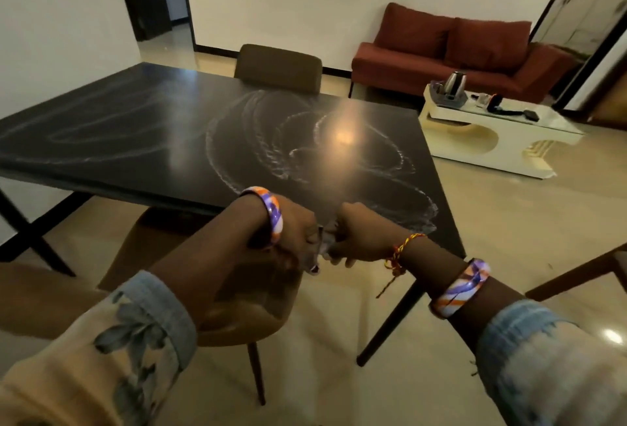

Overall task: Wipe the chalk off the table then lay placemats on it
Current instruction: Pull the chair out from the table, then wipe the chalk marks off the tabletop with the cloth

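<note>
Item count, referenced to the counter (142, 127):

- Counter: one, dark-topped, with chalk swirls (305, 140) on its surface (individual strokes overlap and cannot be counted).
- Chairs: three. One far chair (278, 65) behind the counter, one near chair (237, 310) at its front edge, one side chair (583, 273) to its right, partly out of view.
- Sofa (451, 52): one, red, beyond the counter.
- Low white table (492, 140): one, right of the counter, carrying one kettle (454, 82).
- Hands: two, the left hand (298, 232) and right hand (359, 235), together at the counter's front edge.
- Bangles: two, a left bangle (271, 211) and a right bangle (461, 286).
</note>
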